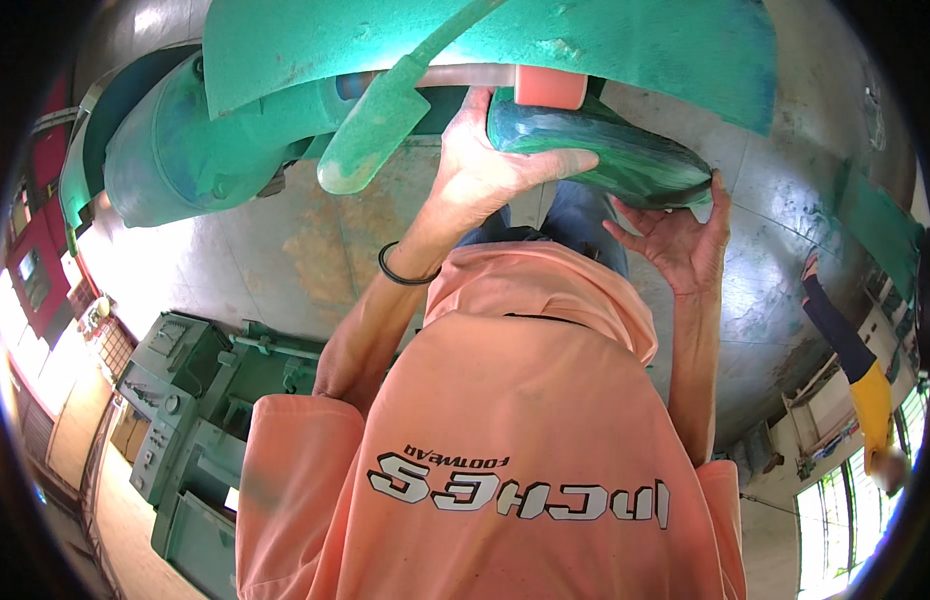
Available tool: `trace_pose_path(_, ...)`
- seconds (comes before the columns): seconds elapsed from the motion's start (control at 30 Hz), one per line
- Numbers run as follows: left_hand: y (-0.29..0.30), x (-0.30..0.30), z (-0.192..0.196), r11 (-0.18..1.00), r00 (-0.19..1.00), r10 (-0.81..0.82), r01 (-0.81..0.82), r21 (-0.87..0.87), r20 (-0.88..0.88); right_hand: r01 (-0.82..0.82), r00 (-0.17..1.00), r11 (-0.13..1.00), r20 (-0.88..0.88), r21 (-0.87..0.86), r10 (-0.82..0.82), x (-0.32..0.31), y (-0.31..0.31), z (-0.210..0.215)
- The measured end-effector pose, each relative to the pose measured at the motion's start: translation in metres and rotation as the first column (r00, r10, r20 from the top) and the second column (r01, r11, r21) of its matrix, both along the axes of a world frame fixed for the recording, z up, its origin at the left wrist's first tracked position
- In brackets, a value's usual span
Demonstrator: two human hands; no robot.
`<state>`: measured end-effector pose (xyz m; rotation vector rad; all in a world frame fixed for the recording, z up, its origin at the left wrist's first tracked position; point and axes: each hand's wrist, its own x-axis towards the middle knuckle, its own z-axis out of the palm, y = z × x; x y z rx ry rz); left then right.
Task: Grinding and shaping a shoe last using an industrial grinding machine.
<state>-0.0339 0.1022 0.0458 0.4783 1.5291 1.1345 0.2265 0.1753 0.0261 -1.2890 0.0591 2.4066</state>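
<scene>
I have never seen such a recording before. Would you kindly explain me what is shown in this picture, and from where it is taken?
There is no robot here. A wide fisheye camera on the person's head looks down, so straight edges look bent, and the person's own salmon shirt fills the lower middle. Two bare hands work here. The left hand grips the wider end of a dark green, shoe-shaped piece; the right hand, fingers spread, is at its narrow tip. The piece is held up in the air, close to a salmon-coloured block below a green hood; whether they touch is hard to tell. Underneath is a grey floor. Another green machine stands at lower left, and another person is near the right edge.
</scene>
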Motion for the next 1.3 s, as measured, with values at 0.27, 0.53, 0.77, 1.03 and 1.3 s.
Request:
trace_pose_path(0.27, -0.004, 0.004, 0.002, 0.991, 0.988, 0.122, -0.126, 0.038, 0.09, -0.015, 1.0, 1.0, 0.018, -0.003, 0.015, -0.003, 0.002, -0.003)
trace_pose_path(0.53, -0.012, -0.007, -0.01, 0.999, 0.997, 0.033, -0.036, -0.031, -0.068, -0.035, 0.999, 0.998, 0.024, 0.043, 0.034, -0.014, 0.004, -0.003)
trace_pose_path(0.77, -0.018, -0.008, -0.01, 0.983, 0.98, 0.183, -0.181, -0.039, 0.073, -0.087, 0.994, 0.994, 0.075, 0.061, 0.083, -0.022, 0.007, 0.0)
trace_pose_path(1.03, -0.025, -0.01, -0.003, 0.988, 0.987, 0.152, -0.152, -0.007, -0.05, -0.063, 0.998, 0.996, -0.019, 0.063, 0.065, -0.02, 0.003, 0.003)
trace_pose_path(1.3, -0.031, -0.026, -0.007, 0.994, 0.998, 0.018, -0.011, 0.109, -0.057, -0.031, 0.999, 0.993, -0.015, 0.118, 0.033, -0.03, -0.005, 0.011)
